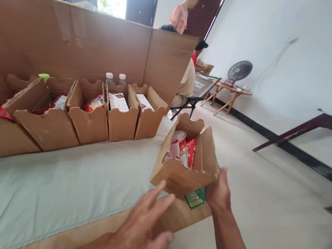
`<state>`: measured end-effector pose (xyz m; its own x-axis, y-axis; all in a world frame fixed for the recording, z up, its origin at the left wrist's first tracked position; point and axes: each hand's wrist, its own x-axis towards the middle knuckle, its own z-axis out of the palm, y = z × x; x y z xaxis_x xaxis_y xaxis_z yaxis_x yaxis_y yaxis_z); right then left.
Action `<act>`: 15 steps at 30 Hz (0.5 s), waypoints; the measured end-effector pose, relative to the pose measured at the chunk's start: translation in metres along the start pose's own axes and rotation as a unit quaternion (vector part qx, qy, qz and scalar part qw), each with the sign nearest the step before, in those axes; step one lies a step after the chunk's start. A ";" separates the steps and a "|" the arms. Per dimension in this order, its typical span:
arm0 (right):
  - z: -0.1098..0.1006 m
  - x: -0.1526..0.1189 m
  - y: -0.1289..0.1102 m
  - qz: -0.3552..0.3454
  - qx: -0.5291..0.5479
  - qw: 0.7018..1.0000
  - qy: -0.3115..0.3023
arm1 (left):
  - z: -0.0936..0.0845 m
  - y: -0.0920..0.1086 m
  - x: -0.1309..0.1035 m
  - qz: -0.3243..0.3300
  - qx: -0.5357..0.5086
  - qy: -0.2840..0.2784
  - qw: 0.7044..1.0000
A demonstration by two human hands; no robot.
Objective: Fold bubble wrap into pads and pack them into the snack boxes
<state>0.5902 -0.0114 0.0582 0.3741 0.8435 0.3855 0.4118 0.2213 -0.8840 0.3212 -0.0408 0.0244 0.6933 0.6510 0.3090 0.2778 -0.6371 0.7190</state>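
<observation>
At the near edge of the pale green cloth (64,184), the left hand (143,224) is being held with its fingers spread, close to the front wall of an open-topped cardboard box (185,181); contact cannot be told because of blur. The right hand (221,194) is being set against the box's right front corner; its fingers are being partly hidden, so tightness of grip cannot be told. The box is being positioned toward the cloth's right end, apart from the others; red packets (190,154) and clear plastic are being contained inside. A green packet (196,199) is being partly covered by its lower edge, beside the right hand.

Farther left, a row of similar boxes (93,125) is being supported by the cloth; white packages (118,101) are being held in the two rightmost. Behind these, two white-capped bottles (109,78) are being partly hidden, with a tall cardboard panel (88,38) being stood beyond. Farther back, a fan (239,71) is being supported by a wooden table (233,90) near the wall.
</observation>
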 end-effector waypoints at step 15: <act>0.010 0.013 0.050 0.092 -0.031 0.995 -0.017 | -0.038 -0.105 -0.031 -0.016 0.357 0.057 0.932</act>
<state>0.6068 0.0154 0.0165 0.4191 0.8837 0.2085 0.3899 0.0322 -0.9203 0.2456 0.0210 -0.0371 0.6126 0.6882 0.3887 0.6973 -0.7021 0.1443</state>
